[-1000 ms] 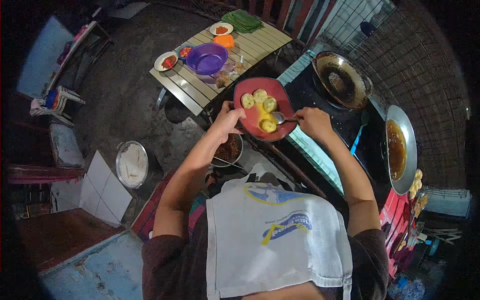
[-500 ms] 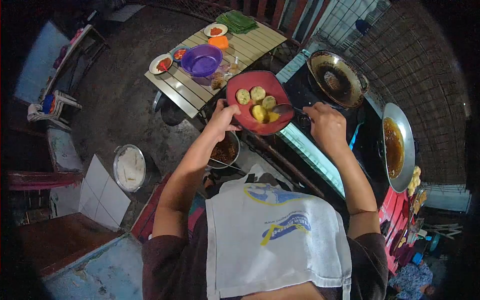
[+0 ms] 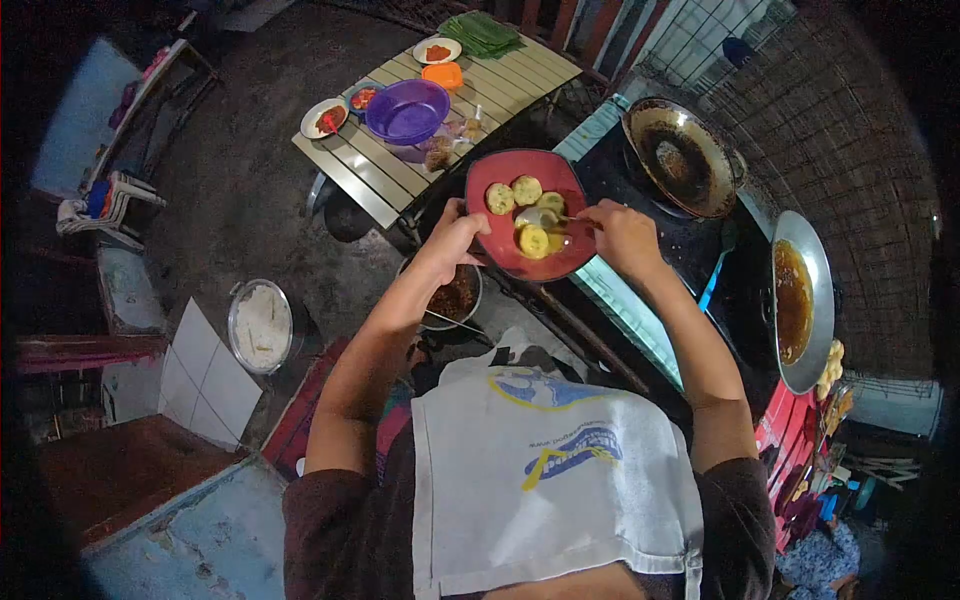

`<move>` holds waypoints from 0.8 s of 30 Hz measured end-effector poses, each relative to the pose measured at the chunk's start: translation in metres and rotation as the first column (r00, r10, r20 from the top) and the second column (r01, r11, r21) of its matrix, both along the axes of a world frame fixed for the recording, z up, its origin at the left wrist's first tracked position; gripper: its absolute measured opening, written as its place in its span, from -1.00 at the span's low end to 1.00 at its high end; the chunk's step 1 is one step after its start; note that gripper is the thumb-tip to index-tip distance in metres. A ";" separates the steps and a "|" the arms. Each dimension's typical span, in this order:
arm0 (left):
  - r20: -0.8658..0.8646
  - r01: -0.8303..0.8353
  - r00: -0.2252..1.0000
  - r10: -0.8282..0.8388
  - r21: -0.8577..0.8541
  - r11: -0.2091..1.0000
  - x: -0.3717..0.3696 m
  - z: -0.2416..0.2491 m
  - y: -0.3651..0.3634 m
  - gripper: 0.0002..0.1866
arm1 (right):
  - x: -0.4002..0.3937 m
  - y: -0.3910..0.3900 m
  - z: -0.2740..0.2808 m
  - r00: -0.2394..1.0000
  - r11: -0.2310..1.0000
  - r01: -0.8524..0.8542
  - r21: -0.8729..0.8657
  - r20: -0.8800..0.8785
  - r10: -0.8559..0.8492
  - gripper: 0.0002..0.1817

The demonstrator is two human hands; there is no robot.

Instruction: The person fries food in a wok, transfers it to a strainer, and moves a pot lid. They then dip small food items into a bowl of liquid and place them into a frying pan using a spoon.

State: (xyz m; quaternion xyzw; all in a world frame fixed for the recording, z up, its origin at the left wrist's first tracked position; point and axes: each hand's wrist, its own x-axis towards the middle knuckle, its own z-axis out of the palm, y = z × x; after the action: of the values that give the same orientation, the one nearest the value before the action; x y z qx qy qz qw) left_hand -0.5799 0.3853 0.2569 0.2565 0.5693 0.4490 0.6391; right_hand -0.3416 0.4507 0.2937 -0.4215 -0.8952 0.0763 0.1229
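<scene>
My left hand is closed on the left rim of a red square bowl, thumb inside the edge. In the bowl lie several round patties with green flecks. One patty near the front is coated in yellow liquid, which looks like beaten egg and pools beside it. My right hand grips the handle of a metal spoon at the bowl's right side. The spoon's head is among the patties, just behind the coated one.
A slatted table holds a purple basin, small dishes and green leaves. To the right are a dark wok on the stove and a wok of brown oil. Below left stand a pot and a pan of white food.
The bowl has shifted slightly right and down in view. The spoon has moved from the right of the coated patty to behind it, and my right hand is closer to the bowl.
</scene>
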 end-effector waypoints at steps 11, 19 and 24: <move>0.006 -0.074 0.997 0.074 0.049 0.996 -0.002 0.007 0.005 -0.41 | 0.035 -0.021 0.064 0.985 0.977 -0.166 0.133 0.074 0.157 -0.62; -0.042 -0.100 0.994 0.103 0.067 0.993 0.010 0.015 0.006 -0.40 | 0.025 -0.012 0.046 0.983 0.883 -0.090 0.460 0.185 0.004 -0.87; -0.055 -0.072 0.996 0.076 0.070 0.995 0.011 0.020 0.004 -0.40 | 0.007 -0.009 0.026 0.956 0.881 -0.147 0.450 0.293 0.009 -0.92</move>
State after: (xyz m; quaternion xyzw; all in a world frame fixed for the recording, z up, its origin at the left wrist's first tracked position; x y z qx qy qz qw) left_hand -0.5692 0.3891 0.2765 0.2698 0.5809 0.4839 0.5963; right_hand -0.3351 0.4419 0.3193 -0.3492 -0.9117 -0.1973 0.0887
